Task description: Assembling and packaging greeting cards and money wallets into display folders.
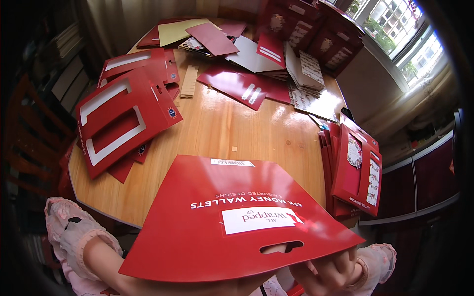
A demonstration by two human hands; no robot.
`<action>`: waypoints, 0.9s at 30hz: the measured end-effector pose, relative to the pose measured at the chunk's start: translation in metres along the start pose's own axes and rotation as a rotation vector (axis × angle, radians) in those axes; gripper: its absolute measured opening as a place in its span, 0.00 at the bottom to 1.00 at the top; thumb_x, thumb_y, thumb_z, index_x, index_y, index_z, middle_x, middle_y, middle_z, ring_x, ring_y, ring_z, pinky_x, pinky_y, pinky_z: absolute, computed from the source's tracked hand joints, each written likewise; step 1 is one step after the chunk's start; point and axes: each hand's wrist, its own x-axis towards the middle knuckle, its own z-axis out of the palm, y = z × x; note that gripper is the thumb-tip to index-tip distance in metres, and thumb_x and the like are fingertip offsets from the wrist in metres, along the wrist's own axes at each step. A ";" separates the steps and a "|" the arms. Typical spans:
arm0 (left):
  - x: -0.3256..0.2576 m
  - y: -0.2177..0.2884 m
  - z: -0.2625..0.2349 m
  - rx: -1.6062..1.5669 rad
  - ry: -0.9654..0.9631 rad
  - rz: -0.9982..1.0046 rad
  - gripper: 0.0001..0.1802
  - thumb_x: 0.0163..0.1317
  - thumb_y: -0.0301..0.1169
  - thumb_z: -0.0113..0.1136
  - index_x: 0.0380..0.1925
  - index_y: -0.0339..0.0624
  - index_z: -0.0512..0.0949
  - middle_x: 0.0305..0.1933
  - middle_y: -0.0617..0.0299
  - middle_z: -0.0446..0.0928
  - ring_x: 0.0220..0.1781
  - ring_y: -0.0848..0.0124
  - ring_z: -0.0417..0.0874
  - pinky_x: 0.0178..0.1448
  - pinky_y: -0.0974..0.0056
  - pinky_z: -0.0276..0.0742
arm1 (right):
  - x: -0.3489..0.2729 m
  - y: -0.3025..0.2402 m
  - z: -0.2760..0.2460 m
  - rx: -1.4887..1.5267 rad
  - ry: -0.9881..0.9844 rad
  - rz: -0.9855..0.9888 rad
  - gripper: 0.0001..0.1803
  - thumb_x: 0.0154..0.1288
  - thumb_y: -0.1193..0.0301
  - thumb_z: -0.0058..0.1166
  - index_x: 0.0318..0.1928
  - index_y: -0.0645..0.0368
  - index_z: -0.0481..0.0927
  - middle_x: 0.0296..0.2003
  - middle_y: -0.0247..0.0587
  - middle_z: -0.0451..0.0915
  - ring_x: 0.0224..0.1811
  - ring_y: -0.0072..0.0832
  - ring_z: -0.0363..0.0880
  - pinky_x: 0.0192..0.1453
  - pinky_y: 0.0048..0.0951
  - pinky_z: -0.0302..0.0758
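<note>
A large red card sleeve (232, 217) with white print and a hang slot is held flat and close to me, above the near edge of the round wooden table (237, 128). My right hand (331, 271) grips its near right corner from below, fingers curled under the card. My left hand is hidden beneath the sleeve; only my left forearm (103, 261) in a pink patterned cuff shows, reaching under the card's near left side.
Red die-cut card sleeves (123, 116) lie stacked at the table's left. Finished red packs (358, 170) stand at the right edge. More red, white and patterned cards (276, 64) are piled at the back. A window (400, 34) is at the upper right.
</note>
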 end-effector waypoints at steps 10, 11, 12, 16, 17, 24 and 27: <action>0.006 -0.003 0.019 0.057 0.201 -0.078 0.22 0.53 0.35 0.48 0.47 0.37 0.72 0.48 0.54 0.71 0.47 0.64 0.74 0.52 0.62 0.70 | -0.002 -0.003 0.007 -0.156 -0.033 0.038 0.12 0.52 0.72 0.51 0.38 0.54 0.79 0.40 0.50 0.75 0.37 0.43 0.77 0.40 0.40 0.76; 0.005 -0.003 0.021 0.060 0.203 -0.074 0.22 0.53 0.35 0.48 0.47 0.37 0.72 0.48 0.54 0.71 0.47 0.64 0.74 0.52 0.62 0.70 | -0.002 -0.002 0.006 -0.158 -0.030 0.041 0.12 0.52 0.72 0.51 0.38 0.54 0.79 0.40 0.50 0.75 0.37 0.43 0.77 0.40 0.40 0.76; 0.005 -0.004 0.023 0.227 0.266 0.012 0.20 0.52 0.34 0.48 0.44 0.38 0.74 0.47 0.54 0.73 0.46 0.64 0.75 0.51 0.62 0.71 | -0.002 -0.001 0.004 -0.132 -0.041 0.036 0.12 0.51 0.72 0.51 0.38 0.57 0.79 0.39 0.51 0.76 0.37 0.43 0.77 0.40 0.41 0.75; 0.003 -0.005 0.014 0.238 0.251 0.135 0.18 0.49 0.33 0.49 0.41 0.40 0.76 0.45 0.55 0.74 0.45 0.64 0.76 0.50 0.62 0.71 | -0.005 0.001 0.006 -0.066 -0.015 0.019 0.13 0.49 0.71 0.50 0.36 0.62 0.78 0.38 0.53 0.76 0.39 0.44 0.76 0.44 0.46 0.73; 0.004 -0.006 0.013 0.185 0.235 0.154 0.18 0.49 0.33 0.50 0.41 0.40 0.76 0.44 0.55 0.74 0.44 0.64 0.75 0.50 0.62 0.71 | -0.007 0.000 0.008 -0.061 -0.001 0.022 0.13 0.48 0.71 0.49 0.36 0.63 0.78 0.38 0.53 0.75 0.40 0.45 0.75 0.45 0.47 0.73; 0.013 -0.016 0.004 -0.098 0.058 0.229 0.17 0.47 0.30 0.51 0.40 0.44 0.77 0.41 0.55 0.75 0.42 0.64 0.75 0.47 0.64 0.71 | -0.013 0.002 0.017 -0.022 0.056 0.025 0.15 0.46 0.70 0.48 0.34 0.67 0.77 0.38 0.55 0.75 0.43 0.45 0.74 0.48 0.52 0.71; 0.015 -0.016 0.002 -0.191 -0.014 0.216 0.17 0.46 0.29 0.51 0.39 0.46 0.77 0.39 0.55 0.75 0.42 0.64 0.75 0.46 0.64 0.70 | -0.005 0.009 0.005 -0.041 0.019 0.006 0.14 0.49 0.70 0.51 0.36 0.66 0.77 0.40 0.53 0.75 0.41 0.44 0.75 0.45 0.46 0.73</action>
